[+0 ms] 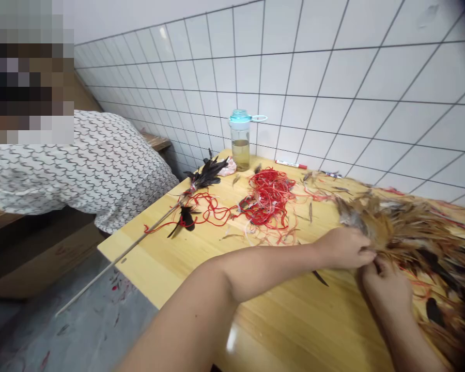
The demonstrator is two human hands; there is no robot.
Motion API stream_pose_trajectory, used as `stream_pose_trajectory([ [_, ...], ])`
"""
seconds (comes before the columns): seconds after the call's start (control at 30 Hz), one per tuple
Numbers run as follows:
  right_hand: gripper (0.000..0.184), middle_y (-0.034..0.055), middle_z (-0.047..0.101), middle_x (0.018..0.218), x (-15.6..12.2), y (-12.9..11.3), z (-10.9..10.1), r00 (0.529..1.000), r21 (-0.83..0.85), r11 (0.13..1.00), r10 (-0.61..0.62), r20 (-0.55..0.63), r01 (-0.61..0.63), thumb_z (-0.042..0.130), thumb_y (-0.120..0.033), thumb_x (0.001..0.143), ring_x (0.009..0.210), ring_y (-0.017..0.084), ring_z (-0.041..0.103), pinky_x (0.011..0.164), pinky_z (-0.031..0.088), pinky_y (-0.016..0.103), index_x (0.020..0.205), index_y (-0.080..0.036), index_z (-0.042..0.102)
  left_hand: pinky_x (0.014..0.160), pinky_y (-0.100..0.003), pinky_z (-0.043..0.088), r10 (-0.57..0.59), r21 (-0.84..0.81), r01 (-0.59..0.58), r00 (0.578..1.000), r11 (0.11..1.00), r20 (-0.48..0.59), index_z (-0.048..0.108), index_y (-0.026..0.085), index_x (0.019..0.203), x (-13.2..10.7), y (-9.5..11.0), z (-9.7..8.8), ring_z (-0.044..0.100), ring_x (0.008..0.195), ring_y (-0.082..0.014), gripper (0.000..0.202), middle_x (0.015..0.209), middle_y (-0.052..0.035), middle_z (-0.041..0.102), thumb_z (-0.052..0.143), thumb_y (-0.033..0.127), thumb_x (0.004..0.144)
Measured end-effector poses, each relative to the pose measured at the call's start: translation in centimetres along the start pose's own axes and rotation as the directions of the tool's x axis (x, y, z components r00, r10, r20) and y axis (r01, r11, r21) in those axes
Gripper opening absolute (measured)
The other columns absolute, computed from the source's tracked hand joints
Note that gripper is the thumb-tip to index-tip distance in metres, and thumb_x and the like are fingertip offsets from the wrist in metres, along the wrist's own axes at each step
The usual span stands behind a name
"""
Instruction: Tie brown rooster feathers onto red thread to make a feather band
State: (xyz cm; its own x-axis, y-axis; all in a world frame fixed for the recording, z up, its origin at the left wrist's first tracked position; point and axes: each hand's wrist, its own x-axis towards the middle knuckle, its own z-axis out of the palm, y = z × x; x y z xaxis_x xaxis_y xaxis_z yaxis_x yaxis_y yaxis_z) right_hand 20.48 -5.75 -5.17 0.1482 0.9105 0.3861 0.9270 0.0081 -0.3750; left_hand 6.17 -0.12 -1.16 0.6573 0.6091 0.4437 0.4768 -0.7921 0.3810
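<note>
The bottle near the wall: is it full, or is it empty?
Neither; it is partly full. Inside the clear bottle, yellowish liquid stops well below the blue lid.

From where I stand, I see a clear bottle (241, 147) with a light-blue cap, partly filled with yellowish liquid, at the far left corner of the table (294, 320). Just beside it is a crumpled pinkish thing (228, 166). A red-and-white marker (291, 164) lies along the far edge, near the tiled wall (313, 72). Beyond the left edge, a person in a white patterned top (85, 165) is above the grey floor (112, 315).
</note>
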Motion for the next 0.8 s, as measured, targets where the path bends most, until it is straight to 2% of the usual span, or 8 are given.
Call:
stream_pose_trajectory([
  [0.07,0.017,0.0114,0.059,0.068,-0.1,-0.5,-0.1,0.999,0.015,0.999,0.05,-0.003,-0.05,0.041,-0.029,0.079,0.066,0.026,0.053,0.058,0.035,0.035,0.066,-0.026,0.052,0.075,-0.03,0.048,-0.027,-0.035,0.026,1.0,0.999,-0.014,0.064,0.015,0.073,-0.1,0.0,0.0,0.062,0.081,-0.0195,0.024,0.08,-0.01,0.066,0.053,0.03,0.087],
  [0.3,0.026,0.0125,0.064,0.072,-0.6,-2.5,-0.6,0.994,0.051,0.993,0.109,0.033,-0.11,0.038,-0.022,0.08,0.071,0.023,0.055,0.066,0.04,0.033,0.065,-0.019,0.059,0.067,-0.027,0.041,-0.13,-0.184,0.122,0.991,0.975,-0.032,0.053,0.017,0.06,-0.8,0.8,-0.4,0.052,0.07,-0.0146,0.027,0.069,-0.0036,0.055,0.056,0.024,0.085],
  [0.43,0.029,0.0124,0.067,0.083,-1.0,-3.3,-0.9,0.992,0.154,0.98,0.127,0.0,-0.125,0.037,-0.02,0.084,0.079,0.022,0.057,0.073,0.042,0.032,0.079,-0.017,0.066,0.061,-0.024,0.035,-0.184,-0.267,0.168,0.982,0.949,-0.036,0.048,0.017,0.057,-1.0,1.2,-0.7,0.045,0.064,-0.0109,0.028,0.064,0.0007,0.048,0.056,0.02,0.083],
  [0.53,0.028,0.0109,0.066,0.084,-1.3,-3.6,-1.1,0.99,0.206,0.97,0.139,-0.014,-0.133,0.037,-0.02,0.086,0.079,0.021,0.057,0.071,0.042,0.031,0.081,-0.017,0.065,0.059,-0.023,0.031,-0.212,-0.301,0.191,0.976,0.934,-0.039,0.045,0.016,0.056,-1.0,1.4,-0.7,0.042,0.061,-0.0096,0.027,0.061,0.0025,0.043,0.056,0.017,0.081],
  [0.7,0.024,0.0074,0.062,0.077,-1.6,-3.6,-1.2,0.991,0.264,0.958,0.126,-0.046,-0.11,0.04,-0.022,0.088,0.071,0.019,0.055,0.064,0.039,0.029,0.073,-0.019,0.059,0.059,-0.022,0.032,-0.247,-0.342,0.218,0.968,0.914,-0.041,0.049,0.016,0.057,-1.0,1.3,-0.5,0.043,0.062,-0.0093,0.024,0.062,0.0022,0.045,0.057,0.016,0.08],
  [0.8,0.024,0.0064,0.061,0.076,-1.5,-3.2,-1.0,0.993,0.312,0.946,0.109,-0.054,-0.087,0.041,-0.023,0.089,0.071,0.018,0.054,0.065,0.04,0.028,0.07,-0.019,0.056,0.061,-0.022,0.036,-0.263,-0.373,0.244,0.965,0.895,0.001,0.054,0.015,0.057,-0.9,0.9,-0.4,0.047,0.064,-0.0097,0.024,0.066,0.0006,0.05,0.057,0.018,0.081],
])
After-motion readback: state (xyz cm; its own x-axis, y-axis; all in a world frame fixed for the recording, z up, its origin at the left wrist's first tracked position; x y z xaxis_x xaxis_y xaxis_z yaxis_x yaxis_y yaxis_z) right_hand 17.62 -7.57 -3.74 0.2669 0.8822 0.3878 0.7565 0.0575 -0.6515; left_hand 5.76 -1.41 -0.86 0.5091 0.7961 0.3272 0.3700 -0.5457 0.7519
